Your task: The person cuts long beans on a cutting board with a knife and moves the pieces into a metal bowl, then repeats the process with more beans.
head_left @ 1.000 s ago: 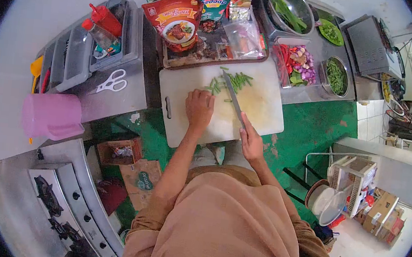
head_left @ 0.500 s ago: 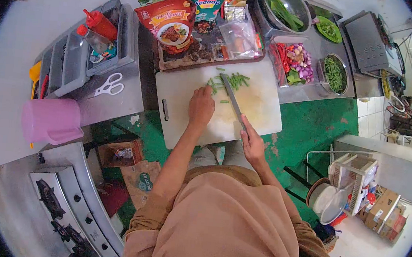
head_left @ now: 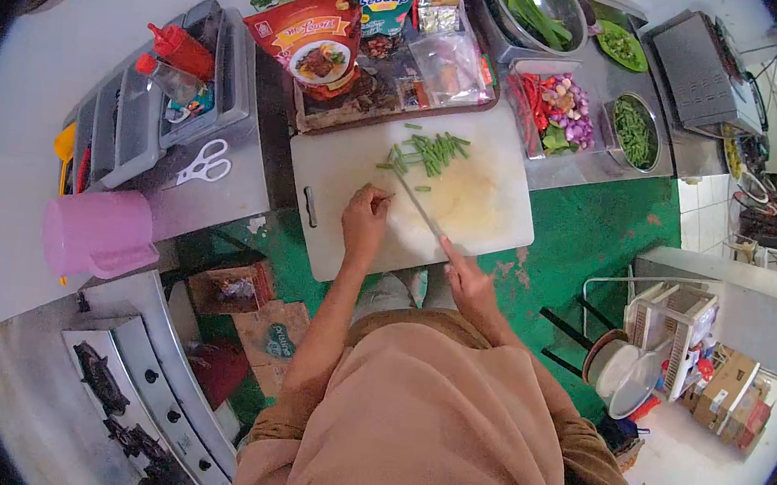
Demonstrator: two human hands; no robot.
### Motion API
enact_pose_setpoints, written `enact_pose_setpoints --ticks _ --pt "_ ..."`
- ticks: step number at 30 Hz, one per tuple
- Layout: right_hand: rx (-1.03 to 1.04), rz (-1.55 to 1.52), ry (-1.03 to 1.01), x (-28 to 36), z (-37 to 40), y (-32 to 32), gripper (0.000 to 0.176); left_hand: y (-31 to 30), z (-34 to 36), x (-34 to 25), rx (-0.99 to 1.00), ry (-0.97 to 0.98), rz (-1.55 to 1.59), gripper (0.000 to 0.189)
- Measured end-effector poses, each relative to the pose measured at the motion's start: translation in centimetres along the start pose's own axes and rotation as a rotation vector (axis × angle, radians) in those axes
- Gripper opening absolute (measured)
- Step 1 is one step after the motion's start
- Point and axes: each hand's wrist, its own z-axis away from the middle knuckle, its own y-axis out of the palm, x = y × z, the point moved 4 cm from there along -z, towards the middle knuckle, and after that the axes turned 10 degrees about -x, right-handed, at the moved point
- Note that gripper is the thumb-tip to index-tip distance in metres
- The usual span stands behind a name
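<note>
My right hand (head_left: 469,286) is wrapped round the handle of a long kitchen knife (head_left: 422,205). Its blade points up and left across the white cutting board (head_left: 494,217), with the tip at a pile of cut green beans (head_left: 434,153). Below and left of the pile, my left hand (head_left: 364,223) is over the board with its fingers curled together. Whatever is between those fingertips, if anything, is too small to tell. One short bean piece lies apart, right of the blade.
Behind the board stands a tray (head_left: 325,124) with seasoning packets. To its right are a box of chillies and shallots (head_left: 555,114) and a bowl of cut beans (head_left: 635,133). White scissors (head_left: 204,164) and a pink jug (head_left: 100,229) are at left, above a stove (head_left: 144,397).
My left hand has drawn back from the beans, down and left. The knife has swung left, its tip now at the pile's left side, and my right hand has lowered slightly.
</note>
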Motion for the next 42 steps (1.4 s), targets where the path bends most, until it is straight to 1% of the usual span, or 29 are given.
enact_pose_setpoints --ticks 1,2,4,7,10,14,16,20,22,23,25,26,28,29,31,32,34,35,37,38,40,41,42 --pt "-0.023 0.031 -0.059 0.4 0.3 0.0 0.056 -0.1 0.1 -0.2 -0.039 0.073 -0.028 0.013" --pt "-0.021 0.031 -0.060 0.5 0.5 0.0 0.056 0.0 0.2 -0.1 -0.039 0.072 -0.027 0.013" --pt "0.084 0.081 -0.019 0.8 0.9 0.3 0.059 0.0 0.4 -0.2 -0.061 0.128 -0.099 0.011" --pt "0.136 0.122 0.008 1.5 1.1 0.1 0.064 0.1 0.5 -0.1 -0.079 0.124 -0.086 0.010" --pt "0.142 0.146 -0.002 1.5 1.2 0.2 0.065 0.1 0.4 0.0 -0.089 0.124 -0.096 0.009" --pt "0.107 0.232 -0.056 2.1 1.1 0.5 0.067 -0.1 0.4 -0.2 -0.069 0.109 -0.112 0.010" --pt "0.038 0.277 -0.099 2.4 1.0 0.7 0.066 0.1 0.4 -0.1 -0.080 0.146 -0.112 0.012" --pt "0.040 0.304 -0.136 2.1 0.8 1.3 0.062 -0.1 0.5 0.0 -0.076 0.151 -0.139 0.014" --pt "0.133 -0.024 0.091 0.5 0.4 1.4 0.057 -0.1 0.8 -0.4 -0.079 0.085 -0.034 0.009" --pt "0.128 -0.021 0.088 0.1 0.2 1.1 0.057 0.1 0.8 -0.5 -0.081 0.090 -0.030 0.009" --pt "-0.022 -0.229 -0.014 0.5 -0.2 0.0 0.050 -0.1 1.0 -0.2 -0.150 0.075 0.053 0.008" --pt "-0.022 -0.232 -0.015 0.6 -0.1 -0.5 0.050 -0.1 1.0 0.1 -0.152 0.076 0.051 0.008" --pt "0.058 -0.265 0.259 -0.1 0.3 -1.5 0.050 0.1 0.9 -0.3 -0.148 0.231 -0.079 0.018" --pt "0.056 -0.263 0.258 -0.3 0.4 -1.6 0.050 0.3 0.8 -0.4 -0.148 0.232 -0.076 0.018" --pt "-0.058 -0.235 0.257 -0.5 0.2 -2.2 0.051 0.7 0.5 -0.9 -0.102 0.227 -0.077 0.016" --pt "-0.058 -0.234 0.256 -0.2 0.1 -2.6 0.051 0.7 0.3 -1.3 -0.103 0.227 -0.076 0.016" --pt "0.086 -0.258 0.422 0.0 0.1 -3.2 0.049 1.2 -0.2 -2.0 -0.070 0.240 -0.130 0.014" --pt "0.086 -0.258 0.420 -0.3 0.3 -3.1 0.049 1.4 -0.4 -2.0 -0.071 0.240 -0.129 0.014" --pt "0.030 -0.260 0.269 -0.5 0.7 -3.0 0.048 2.3 -0.7 -1.6 -0.045 0.279 -0.197 0.012" --pt "0.035 -0.262 0.265 -0.3 0.7 -3.2 0.048 3.0 -1.0 -0.9 -0.050 0.276 -0.200 0.012" --pt "0.114 -0.174 0.413 -0.2 1.1 -3.0 0.048 3.7 -1.1 0.0 -0.079 0.418 -0.305 0.012" --pt "0.136 -0.185 0.397 -0.1 1.3 -2.7 0.048 3.2 -1.1 -0.1 -0.095 0.404 -0.325 0.012" --pt "0.085 -0.197 0.362 -0.2 1.3 -2.7 0.049 2.6 -0.9 -0.2 -0.099 0.385 -0.292 0.011"
